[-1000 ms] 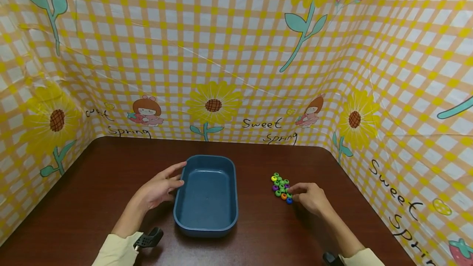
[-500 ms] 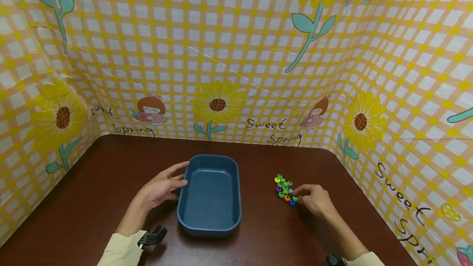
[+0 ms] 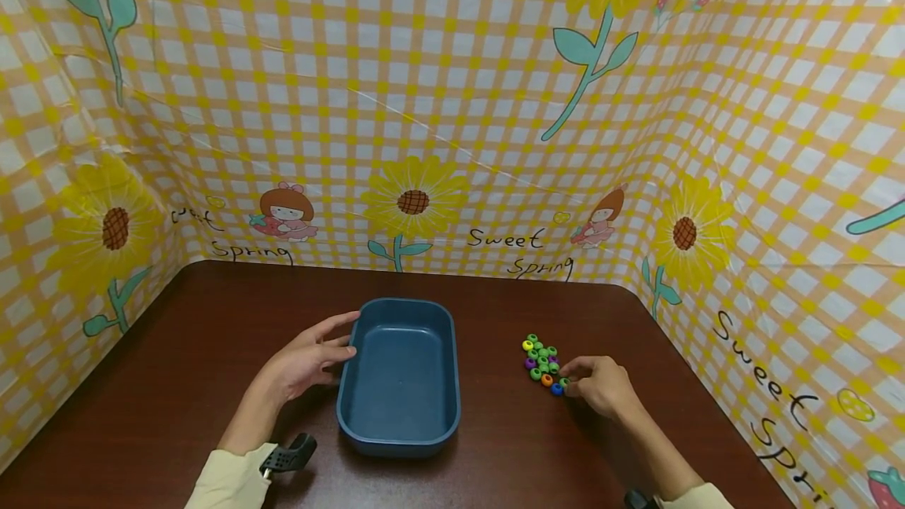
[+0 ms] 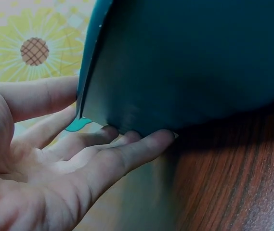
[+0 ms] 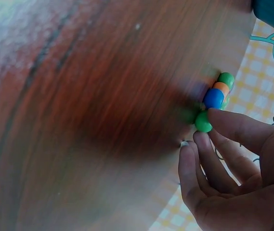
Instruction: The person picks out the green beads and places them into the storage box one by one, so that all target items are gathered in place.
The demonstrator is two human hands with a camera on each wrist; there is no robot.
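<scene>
A deep blue rectangular plastic box [image 3: 399,383] stands on the table. At its left side, my left hand [image 3: 304,360] touches the rim with the thumb, and its fairly straight fingers lie along the outer wall. Right of the box is a cluster of round holed beads [image 3: 543,360], mostly green, with purple, yellow, orange and blue ones. At the cluster's near right edge, my right hand [image 3: 601,383] has thumb and fingertips at a green bead [image 5: 203,121], which it appears to pinch at table height. A blue bead [image 5: 214,98] and an orange bead [image 5: 221,87] sit beside it.
The dark brown wooden table [image 3: 488,446] is enclosed by a checked sunflower cloth [image 3: 452,100] at the back and sides. A black strap mount [image 3: 290,455] sits on the left wrist, another [image 3: 639,499] on the right.
The right hand has shifted slightly toward the near right, and the green bead at its fingertips now lies a little farther from the cluster. The left hand stays at the box.
</scene>
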